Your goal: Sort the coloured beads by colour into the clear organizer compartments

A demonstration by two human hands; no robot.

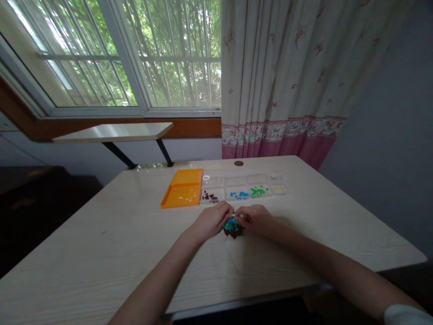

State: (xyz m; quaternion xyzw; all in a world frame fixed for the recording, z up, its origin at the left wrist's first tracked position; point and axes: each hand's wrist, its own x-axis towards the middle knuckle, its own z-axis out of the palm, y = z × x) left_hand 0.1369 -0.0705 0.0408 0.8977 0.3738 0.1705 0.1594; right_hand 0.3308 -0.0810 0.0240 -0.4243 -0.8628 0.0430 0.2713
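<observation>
Between my two hands, low over the table, is a small model of building blocks, dark brown below with blue and green pieces above. My left hand has its fingers closed on the model's left upper side. From the right, my right hand pinches at its top, where a tiny pale piece shows between the fingertips. Beyond the hands lies a clear compartment tray. Brown pieces, blue pieces, green pieces and a few yellow pieces lie in its front compartments.
An orange tray with several small white pieces adjoins the clear tray's left end. A raised shelf on black legs stands at the table's back left. The pale wooden table ends at a front edge under my forearms. A curtain hangs behind.
</observation>
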